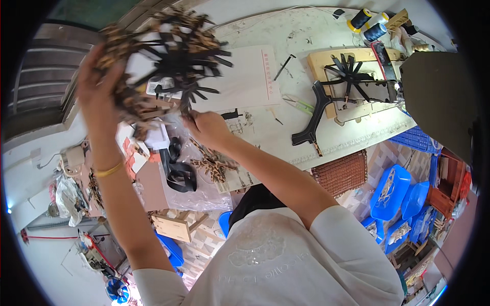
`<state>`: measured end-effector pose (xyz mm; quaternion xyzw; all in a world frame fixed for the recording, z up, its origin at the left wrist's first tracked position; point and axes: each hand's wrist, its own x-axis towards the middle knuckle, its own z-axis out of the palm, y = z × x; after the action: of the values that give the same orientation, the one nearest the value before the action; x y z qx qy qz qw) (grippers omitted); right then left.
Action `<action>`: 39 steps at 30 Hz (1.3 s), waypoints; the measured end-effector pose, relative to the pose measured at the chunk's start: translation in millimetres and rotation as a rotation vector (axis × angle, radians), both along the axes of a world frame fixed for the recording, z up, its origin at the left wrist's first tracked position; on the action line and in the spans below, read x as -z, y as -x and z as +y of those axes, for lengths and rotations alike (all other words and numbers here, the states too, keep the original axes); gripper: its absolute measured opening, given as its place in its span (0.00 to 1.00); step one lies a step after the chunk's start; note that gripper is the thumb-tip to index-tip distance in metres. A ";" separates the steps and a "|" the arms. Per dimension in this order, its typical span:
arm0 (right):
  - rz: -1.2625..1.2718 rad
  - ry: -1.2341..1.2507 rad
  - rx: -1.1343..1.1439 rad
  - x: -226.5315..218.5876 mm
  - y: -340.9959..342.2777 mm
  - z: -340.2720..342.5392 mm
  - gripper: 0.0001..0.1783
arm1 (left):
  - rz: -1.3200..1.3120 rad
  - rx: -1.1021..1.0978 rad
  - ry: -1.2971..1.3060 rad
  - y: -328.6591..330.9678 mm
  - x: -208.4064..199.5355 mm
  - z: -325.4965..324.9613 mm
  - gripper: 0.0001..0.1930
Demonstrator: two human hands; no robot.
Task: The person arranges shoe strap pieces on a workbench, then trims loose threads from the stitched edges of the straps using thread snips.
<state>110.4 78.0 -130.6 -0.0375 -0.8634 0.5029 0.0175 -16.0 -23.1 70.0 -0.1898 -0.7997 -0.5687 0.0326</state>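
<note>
Your left hand [98,81] gripped a patterned bundle [173,58]; your right hand [206,130] pinched black strips [193,93]! A blue basket [378,205] held pale pieces [389,186].

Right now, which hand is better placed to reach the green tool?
Probably the right hand, though it seems to pinch black strips: it's nearer the green tool; the left hand is farther, at the leopard-print bundle.

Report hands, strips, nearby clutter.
Left hand holding up strip bundle, blurred. Right hand pinching black strips by its lower edge. Close by: black straps, leopard-print pieces.
</note>
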 end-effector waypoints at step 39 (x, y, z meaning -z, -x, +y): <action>0.227 -0.445 -0.051 48.3 -158.2 140.0 0.15 | 0.872 0.171 1.226 -124.0 179.1 32.5 0.25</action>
<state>268.6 218.0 -178.8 0.0460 -0.9459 0.3018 0.1095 108.0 9.4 -109.0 -0.4434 -0.8697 0.1038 0.1904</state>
